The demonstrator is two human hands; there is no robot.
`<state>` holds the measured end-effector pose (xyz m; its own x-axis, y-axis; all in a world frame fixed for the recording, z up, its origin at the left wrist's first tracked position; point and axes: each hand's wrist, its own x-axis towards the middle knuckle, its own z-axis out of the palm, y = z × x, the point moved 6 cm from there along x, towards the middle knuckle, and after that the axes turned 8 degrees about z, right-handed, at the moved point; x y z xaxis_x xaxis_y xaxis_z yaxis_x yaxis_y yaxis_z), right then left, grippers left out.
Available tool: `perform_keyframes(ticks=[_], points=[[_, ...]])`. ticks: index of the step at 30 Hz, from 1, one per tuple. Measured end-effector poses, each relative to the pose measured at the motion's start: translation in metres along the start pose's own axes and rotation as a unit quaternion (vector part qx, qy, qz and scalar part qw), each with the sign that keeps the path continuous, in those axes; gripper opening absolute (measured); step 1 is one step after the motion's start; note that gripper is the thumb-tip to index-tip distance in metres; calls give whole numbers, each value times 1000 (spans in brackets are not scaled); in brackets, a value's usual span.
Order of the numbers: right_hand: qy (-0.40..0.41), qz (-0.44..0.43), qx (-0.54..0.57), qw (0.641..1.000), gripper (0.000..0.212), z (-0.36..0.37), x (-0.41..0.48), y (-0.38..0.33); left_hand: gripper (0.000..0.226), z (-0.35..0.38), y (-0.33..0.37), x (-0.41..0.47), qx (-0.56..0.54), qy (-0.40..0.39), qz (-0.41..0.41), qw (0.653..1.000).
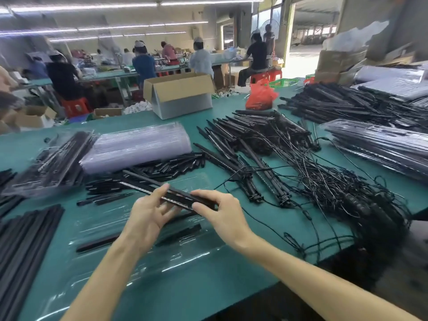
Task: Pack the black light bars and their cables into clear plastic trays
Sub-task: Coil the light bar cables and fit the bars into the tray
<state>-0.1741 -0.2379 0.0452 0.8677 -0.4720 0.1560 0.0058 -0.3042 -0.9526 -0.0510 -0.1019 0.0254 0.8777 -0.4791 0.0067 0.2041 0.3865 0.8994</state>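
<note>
Over the green table (254, 262); left hand (146, 216) and right hand (220, 212) pinch one light bar (179, 196) above the clear tray (185, 258).

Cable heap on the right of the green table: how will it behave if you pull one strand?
Probably floppy: the cable heap lies in loose loops. Likely snags: strands cross everywhere, so one pull may drag neighbours and the light bars beside it.

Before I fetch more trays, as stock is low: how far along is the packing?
Done: filled trays at left and another stack at right. In hand: the left hand and right hand hold a light bar over the open tray, which holds two bars. Left: the tangled heap of bars and cables, plus a far pile. Much remains.
</note>
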Motion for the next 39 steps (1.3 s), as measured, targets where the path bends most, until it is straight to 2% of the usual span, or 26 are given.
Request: perform_keyframes(ticks=[3,5,8,10,12,14,16,18,22,27,30,34,37,39], points=[[-59,-23,-44,997,35,2,-6,-7,13,13,-8,-3,12,19,13,1000],[-73,-39,-51,995,31,-5,-8,-11,12,20,-10,-1,19,40,30,999],[12,-81,-81,993,18,-40,1,-18,11,22,-5,5,15,72,48,996],[83,-92,-155,980,19,-71,15,-20,7,18,-2,10,17,87,59,994],[110,-67,-282,951,30,-98,30,-12,7,15,0,14,22,86,68,994],[98,-3,-421,901,42,-116,42,9,8,17,1,15,36,75,66,994],[94,52,-502,858,42,-126,42,31,11,23,2,15,39,62,61,995],[98,76,-504,855,39,-131,37,47,13,28,2,16,40,57,55,996],[119,77,-438,888,42,-133,32,60,24,27,0,20,134,63,52,988],[135,53,-462,875,40,-125,28,60,24,32,-7,22,195,44,35,979],[132,71,-440,886,40,-131,32,60,26,44,-5,20,241,24,19,970],[137,128,-412,892,44,-139,31,62,35,57,-16,11,165,-22,-84,983],[118,117,-421,892,54,-136,27,69,34,63,-23,5,218,-101,-158,958],[124,113,-406,898,56,-138,23,72,38,64,-28,1,212,-139,-192,948]])
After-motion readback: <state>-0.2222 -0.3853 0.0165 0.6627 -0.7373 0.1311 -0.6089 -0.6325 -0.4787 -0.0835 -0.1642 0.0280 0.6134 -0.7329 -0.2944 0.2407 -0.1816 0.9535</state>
